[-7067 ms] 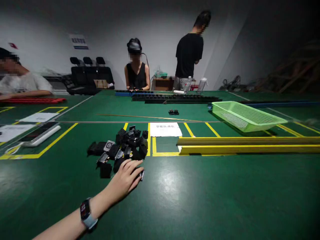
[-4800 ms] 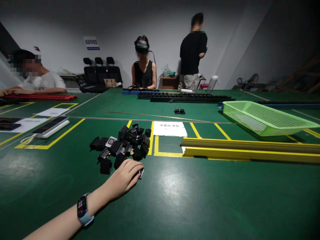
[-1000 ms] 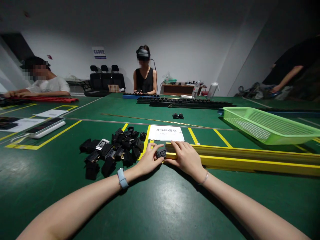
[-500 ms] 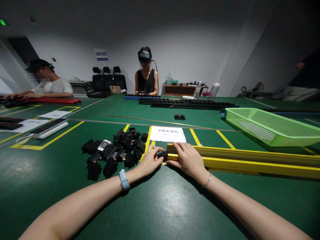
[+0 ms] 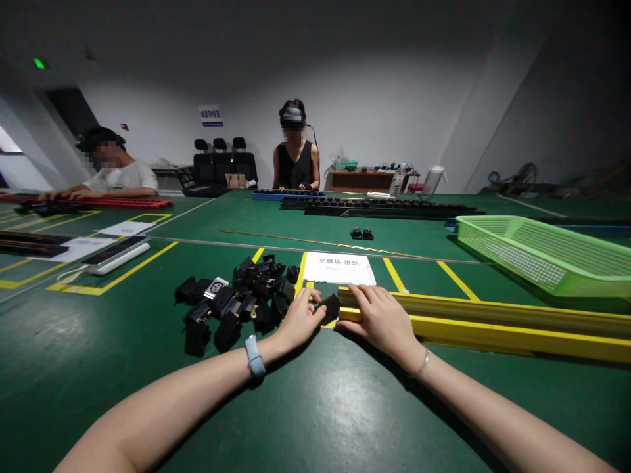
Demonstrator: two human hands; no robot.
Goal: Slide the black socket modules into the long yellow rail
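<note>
My left hand is closed on a small black module, pinched between thumb and fingers at the left end of a yellow rail. The module tilts and meets the rail's end; whether any of it sits inside the channel I cannot tell. My right hand grips the rail near that same end, fingers over the far wall and thumb along the near side. Left of my left hand lies a loose pile of black modules, one with a white-and-black face.
Behind the rail lies a white paper sign. A green basket stands at the right. Farther back are two black modules, a thin rod and black rails. Two people sit across the table; a white device lies left.
The view has shifted slightly, moving everything right and a little down. The black module in my left hand has turned and shows more of its face. My right hand keeps its grip on the rail.
</note>
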